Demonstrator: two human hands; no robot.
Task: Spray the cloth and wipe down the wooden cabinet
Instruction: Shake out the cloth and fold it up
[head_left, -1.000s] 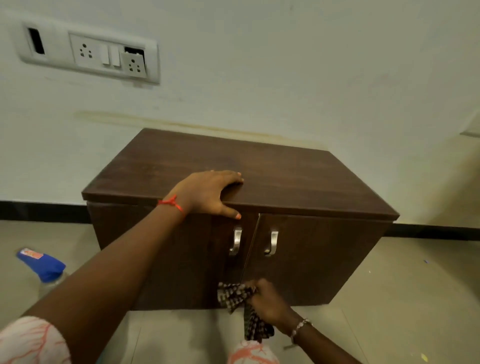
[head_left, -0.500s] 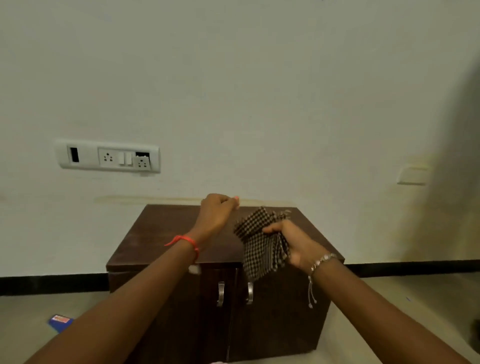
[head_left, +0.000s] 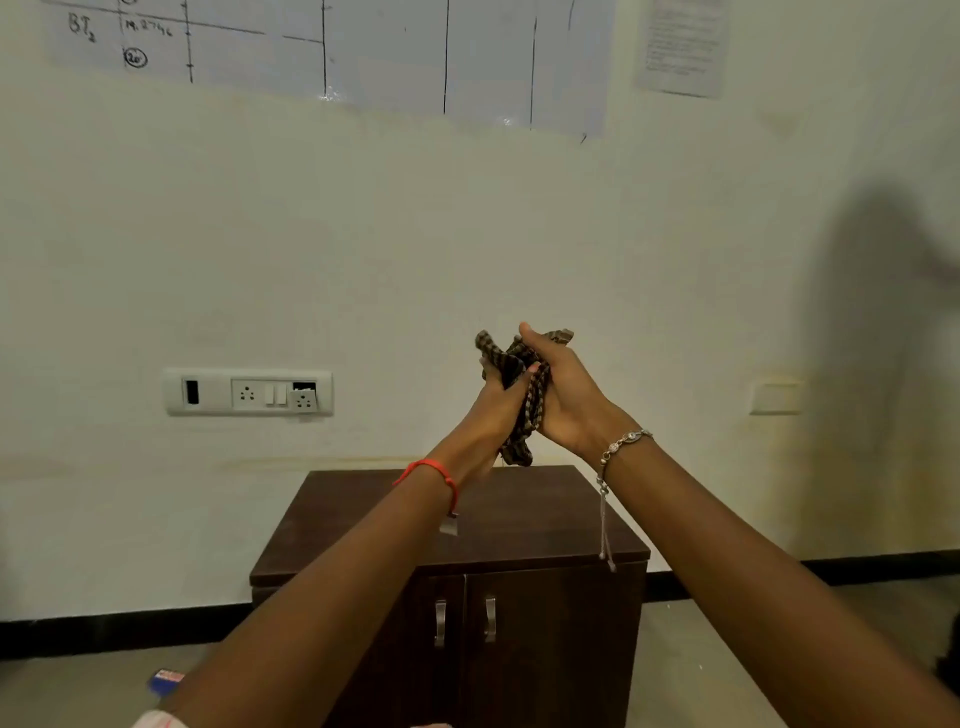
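Both hands meet at chest height w/ a checked cloth (head_left: 524, 395) bunched between them: left hand (head_left: 496, 410) curls its fingers into the wad from one side, right hand (head_left: 563, 397) presses its palm and thumb against the other, so the cloth is squeezed between the two, a loose tail hanging below the wrists. Cloth looks thin, soft and light; it should crumple or fold any way wanted, won't slip, nothing fragile. Best held as a folded pad in one palm, leaving a flat face for wiping. Left wrist has a red thread band, right wrist a beaded bracelet w/ dangling cord, which could brush the wood. Below and beyond the hands stands the wooden cabinet (head_left: 519, 525), dark brown, top bare, two doors w/ metal handles (head_left: 465, 621), backed against a pale wall. Switchboard (head_left: 248, 392) on wall to the left; paper chart (head_left: 332, 47) higher up. A blue object (head_left: 165, 680), probably the spray bottle, lies on the floor at lower left, mostly hidden by the left forearm. Nothing blocks the cabinet top.
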